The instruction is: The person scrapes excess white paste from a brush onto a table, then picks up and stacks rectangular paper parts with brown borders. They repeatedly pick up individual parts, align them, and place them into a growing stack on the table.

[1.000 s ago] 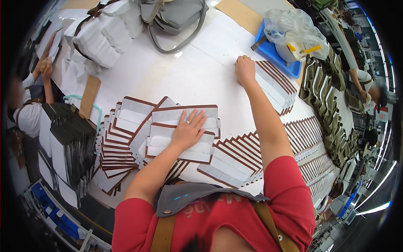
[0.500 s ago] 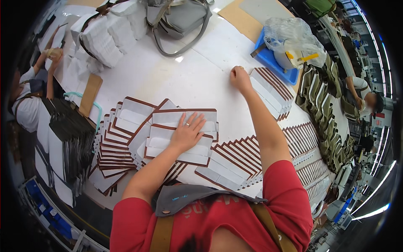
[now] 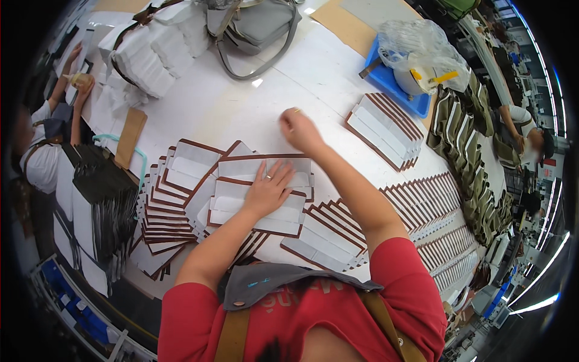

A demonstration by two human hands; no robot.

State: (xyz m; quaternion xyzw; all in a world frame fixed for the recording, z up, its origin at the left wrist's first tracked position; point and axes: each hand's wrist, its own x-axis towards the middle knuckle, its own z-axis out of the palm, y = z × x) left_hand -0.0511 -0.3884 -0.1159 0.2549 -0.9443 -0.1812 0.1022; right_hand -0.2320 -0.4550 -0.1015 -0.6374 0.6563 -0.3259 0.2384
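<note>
My left hand (image 3: 269,192), with a ring on one finger, lies flat with fingers spread on two overlapping pale rectangular panels with brown edges (image 3: 244,208). Under and left of them, more such panels (image 3: 190,164) lie fanned out in overlapping layers. Over the white table, just beyond those panels, my right hand (image 3: 301,131) is closed, thumb and fingers pressed together. A tiny yellowish spot shows at its fingertips; I cannot make out what it is. To the right sits a separate stack of the same panels (image 3: 383,133).
Long overlapping rows of brown-edged panels (image 3: 422,202) run along the right. A blue tray (image 3: 386,78) holds a white tub and clear plastic. Beyond are a grey bag (image 3: 256,30) and white bundles (image 3: 148,57). Dark pieces (image 3: 99,199) stack at left; other people work on both sides.
My right hand has moved left, away from the separate stack at right, toward the panels under my left hand. The left hand stays in place.
</note>
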